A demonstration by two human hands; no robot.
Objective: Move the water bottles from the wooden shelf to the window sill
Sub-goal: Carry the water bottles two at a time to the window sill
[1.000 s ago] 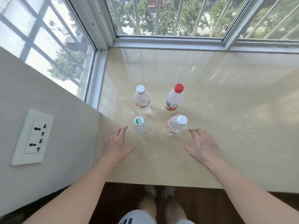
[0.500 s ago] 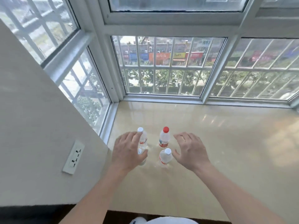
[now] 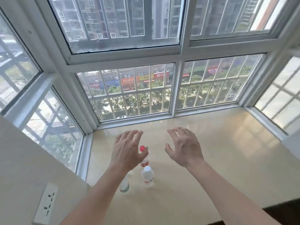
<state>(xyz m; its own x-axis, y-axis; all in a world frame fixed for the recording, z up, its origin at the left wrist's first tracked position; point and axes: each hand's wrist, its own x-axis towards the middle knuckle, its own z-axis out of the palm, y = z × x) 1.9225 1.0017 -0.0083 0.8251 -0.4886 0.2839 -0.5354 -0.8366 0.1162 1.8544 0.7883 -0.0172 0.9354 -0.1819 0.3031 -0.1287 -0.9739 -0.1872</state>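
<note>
Left hand: the left hand (image 3: 128, 150) is raised over the sill, back to the camera, fingers spread and lightly bent, gripping nothing.
Right hand: the right hand (image 3: 185, 148) is lifted beside it, well apart, fingers fanned and slightly curved, also empty.
Red-capped bottle: the red-capped bottle (image 3: 144, 161) is clear plastic with a red-and-white label. It stands upright, and the left thumb lies across its neck in the view; contact cannot be judged from this angle.
White-capped bottle: the white-capped bottle (image 3: 147, 176) is clear with a red-marked label and stands upright just in front of the red-capped one, clear of both hands.
Green-labelled bottle: the green-labelled bottle (image 3: 125, 185) is mostly hidden under the left forearm; only its lower body shows.
Window sill: the window sill (image 3: 211, 159) is glossy beige stone. The bottles are grouped near its left end.
Surroundings: a white window frame (image 3: 177, 88) with barred panes rises behind, and a wall socket (image 3: 46, 203) sits on the beige wall (image 3: 24, 159) at left.
Since half a second ago: the hands have risen from beside the bottles to above them. The camera has tilted up, taking in the upper panes. A fourth bottle with a white cap, seen earlier at rear left, is now covered by the left hand. The visible bottles keep their places.
</note>
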